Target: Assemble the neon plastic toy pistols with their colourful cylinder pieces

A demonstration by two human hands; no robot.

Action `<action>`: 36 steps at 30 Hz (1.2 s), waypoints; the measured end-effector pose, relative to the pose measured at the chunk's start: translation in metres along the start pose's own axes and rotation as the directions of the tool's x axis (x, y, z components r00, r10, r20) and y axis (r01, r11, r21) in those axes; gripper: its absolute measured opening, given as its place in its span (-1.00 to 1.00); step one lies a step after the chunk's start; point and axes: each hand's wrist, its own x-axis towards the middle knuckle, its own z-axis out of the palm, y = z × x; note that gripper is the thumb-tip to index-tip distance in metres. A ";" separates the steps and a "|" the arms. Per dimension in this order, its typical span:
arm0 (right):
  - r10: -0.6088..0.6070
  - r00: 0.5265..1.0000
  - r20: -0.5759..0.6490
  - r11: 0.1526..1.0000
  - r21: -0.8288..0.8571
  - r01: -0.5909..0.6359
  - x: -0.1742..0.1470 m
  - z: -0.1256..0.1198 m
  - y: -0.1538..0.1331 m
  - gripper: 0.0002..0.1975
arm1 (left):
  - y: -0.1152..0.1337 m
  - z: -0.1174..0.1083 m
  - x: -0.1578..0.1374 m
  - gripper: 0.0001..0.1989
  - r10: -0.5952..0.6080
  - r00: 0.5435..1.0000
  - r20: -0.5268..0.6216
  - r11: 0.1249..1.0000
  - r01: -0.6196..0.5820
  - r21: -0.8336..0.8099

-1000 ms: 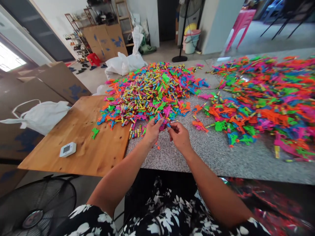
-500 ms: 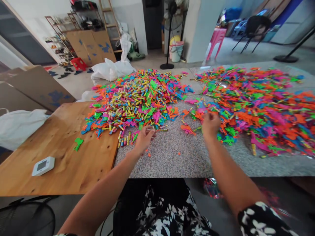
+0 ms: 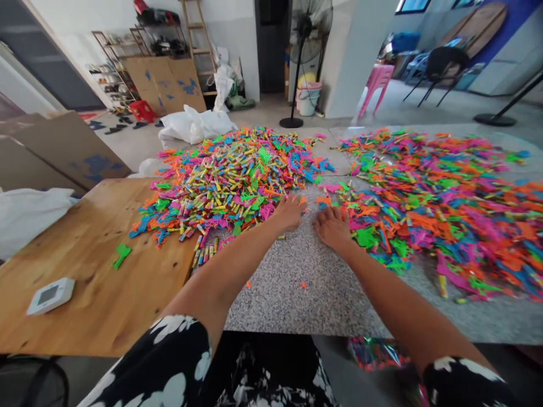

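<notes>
My left hand (image 3: 291, 213) reaches forward palm down, its fingers stretched over the right edge of a heap of small printed tubes (image 3: 216, 178) and bright plastic toy pistols (image 3: 265, 155). An orange piece lies by its fingertips. My right hand (image 3: 333, 228) rests flat beside it, fingers spread at the near left edge of a wide pile of toy pistols (image 3: 411, 226). A strip of granite tabletop (image 3: 297, 305) shows between the hands. Neither hand appears to hold anything. Under my left forearm stands a short row of tubes (image 3: 204, 252).
A wooden board (image 3: 139, 305) on the left carries a white digital device (image 3: 51, 295) and a lone green toy pistol (image 3: 121, 255). Small orange bits (image 3: 304, 285) lie near the front edge. Behind the table are white sacks (image 3: 193, 124) and a standing fan (image 3: 299, 73).
Both hands have moved forward and toward each other, and their fingers have opened out. Loose orange pieces that lay between the piles are now at the piles' edges. The view has shifted slightly.
</notes>
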 end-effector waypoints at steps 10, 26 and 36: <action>0.159 0.987 0.020 0.985 -0.069 -0.157 0.002 0.002 0.107 -0.47 | -0.011 0.015 0.003 -0.36 -0.013 0.997 0.081 0.995 0.005 0.098; -0.295 0.952 -0.082 0.815 0.499 0.296 -0.077 -0.005 -0.117 -0.66 | -0.056 0.005 -0.237 -0.63 0.075 0.985 -0.157 0.994 -0.086 -0.067; -0.311 0.948 -0.064 0.819 0.488 0.302 -0.087 -0.032 -0.152 -0.76 | -0.027 -0.008 -0.237 -0.70 -0.254 0.961 -0.107 0.961 0.238 -0.143</action>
